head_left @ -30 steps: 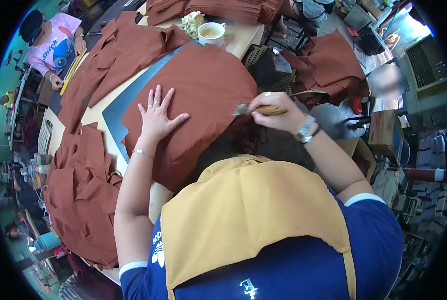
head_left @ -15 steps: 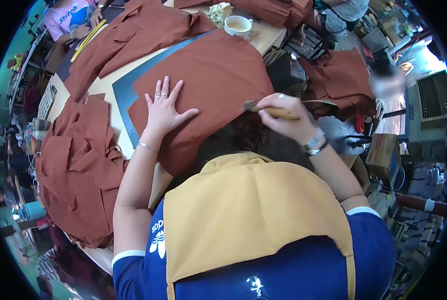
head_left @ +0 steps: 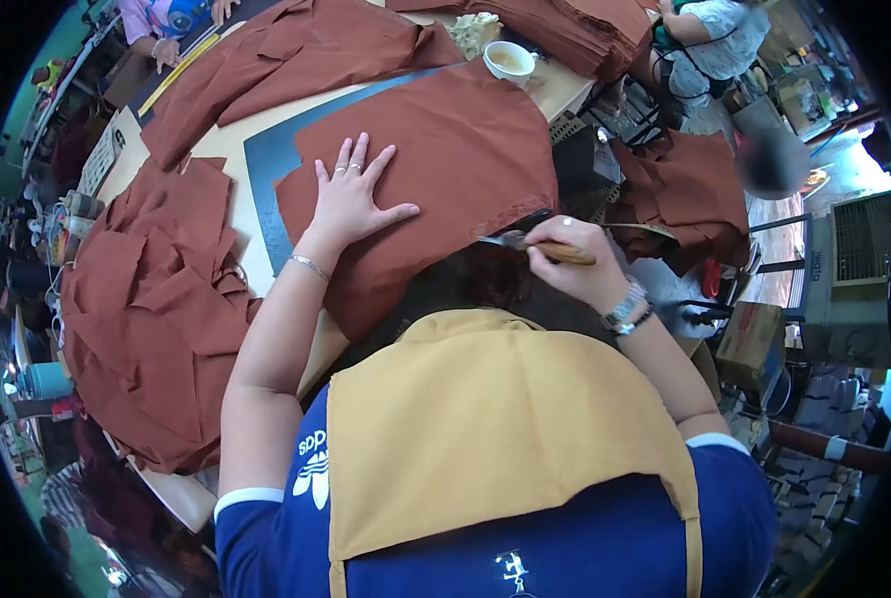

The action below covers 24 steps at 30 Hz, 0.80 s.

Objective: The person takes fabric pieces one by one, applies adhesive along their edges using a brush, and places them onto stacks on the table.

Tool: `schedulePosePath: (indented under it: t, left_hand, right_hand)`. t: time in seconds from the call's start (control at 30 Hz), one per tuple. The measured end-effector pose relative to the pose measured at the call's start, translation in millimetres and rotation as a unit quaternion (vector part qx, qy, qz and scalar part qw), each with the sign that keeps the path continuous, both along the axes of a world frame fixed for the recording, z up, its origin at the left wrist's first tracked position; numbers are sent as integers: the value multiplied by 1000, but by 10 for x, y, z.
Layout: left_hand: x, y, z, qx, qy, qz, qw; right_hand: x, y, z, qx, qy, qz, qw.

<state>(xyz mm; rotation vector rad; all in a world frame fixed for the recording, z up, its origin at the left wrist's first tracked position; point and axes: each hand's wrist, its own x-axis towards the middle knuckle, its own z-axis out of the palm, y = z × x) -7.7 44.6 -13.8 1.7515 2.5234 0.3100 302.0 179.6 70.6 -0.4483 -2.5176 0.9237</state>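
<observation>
Far left, one heap of brown-red material (head_left: pixel 151 329); its layers cannot be counted. Above it, one yellow strip (head_left: pixel 178 76) near a co-worker's two hands (head_left: pixel 167 52). One spread of brown-red material (head_left: pixel 286 60) lies along the table's far side. Next, one blue sheet (head_left: pixel 266 179), partly under one brown-red piece (head_left: pixel 455 149). The person's blue shirt (head_left: pixel 246 543) bears a white leaf-shaped mark (head_left: pixel 314 480) with upturned lettering, only partly legible.

Left hand (head_left: pixel 351 204): palm down on the piece, five fingers spread wide, two rings, one bracelet. The piece lies under these fingers and extends rightward. One pale, ruffled object (head_left: pixel 475 33) and one white cup (head_left: pixel 510 62) stand beyond it. One apron (head_left: pixel 505 419), yellow, carries one white emblem (head_left: pixel 513 570), no word readable.

Right hand (head_left: pixel 600 267): one ring, fingers closed around one wooden-handled tool (head_left: pixel 567 253). Its head is at the piece's near right edge; contact cannot be confirmed. Farther right, one brown-red bundle (head_left: pixel 690 194) and one cardboard box (head_left: pixel 752 344).
</observation>
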Motion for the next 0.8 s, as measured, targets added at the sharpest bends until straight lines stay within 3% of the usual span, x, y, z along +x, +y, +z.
schedulePosePath:
  t: [0.1, 0.2, 0.33, 0.47, 0.67, 0.8]
  left_hand:
    - [0, 52, 4, -9, 4, -1, 1000]
    - [-20, 124, -37, 6, 9, -10, 1000]
    - [-49, 223, -58, 15, 4, -21, 1000]
    - [-32, 309, -100, 14, 7, -32, 999]
    - [-32, 431, -68, 15, -1, -44, 999]
    - [-38, 494, -107, 30, 2, -58, 998]
  right_hand:
    - [-82, -34, 46, 15, 57, 26, 998]
    - [-342, -208, -44, -44, 63, 74, 994]
    - [-67, -67, 30, -17, -26, 29, 999]
    - [-310, -197, 112, -21, 44, 68, 996]
    - [-176, -80, 26, -16, -41, 74, 996]
    - [-473, -205, 145, -23, 33, 106, 994]
